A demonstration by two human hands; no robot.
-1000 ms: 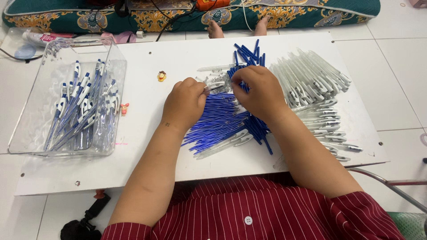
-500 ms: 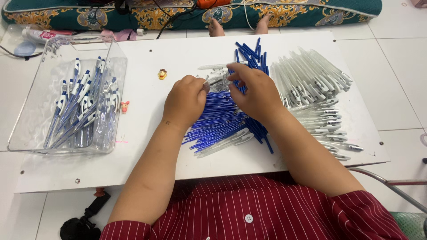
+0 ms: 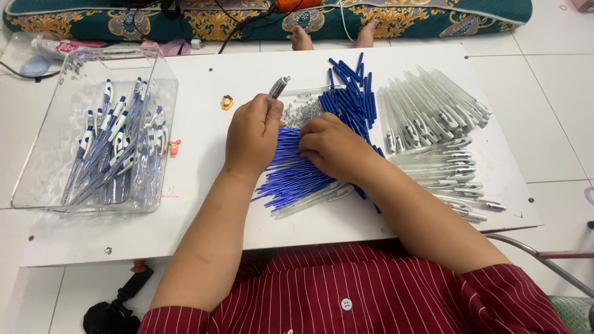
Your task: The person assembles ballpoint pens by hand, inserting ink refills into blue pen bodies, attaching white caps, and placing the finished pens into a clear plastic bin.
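At the far left a clear bin [image 3: 93,133] holds finished blue-and-white pens, lying loose and slanted. Beside it, on the white board [image 3: 204,210], sit two tiny figurines [image 3: 227,102], apart from the work.

The left hand [image 3: 252,133] is closed around a pen barrel [image 3: 278,87], whose silver tip sticks up and away past the thumb. Just right of it the right hand [image 3: 334,148] lies palm down on the heap of blue refills [image 3: 294,173], fingers curled; whether it has pinched one refill cannot be told. A small pile of springs [image 3: 302,112] lies between the hands and a fan of blue caps [image 3: 351,93]. Clear barrels [image 3: 433,114] are stacked at the far right.

This looks like the assembly step: barrel in hand, refill being picked. Next calls for one refill singled out and lined up with the barrel's open end.
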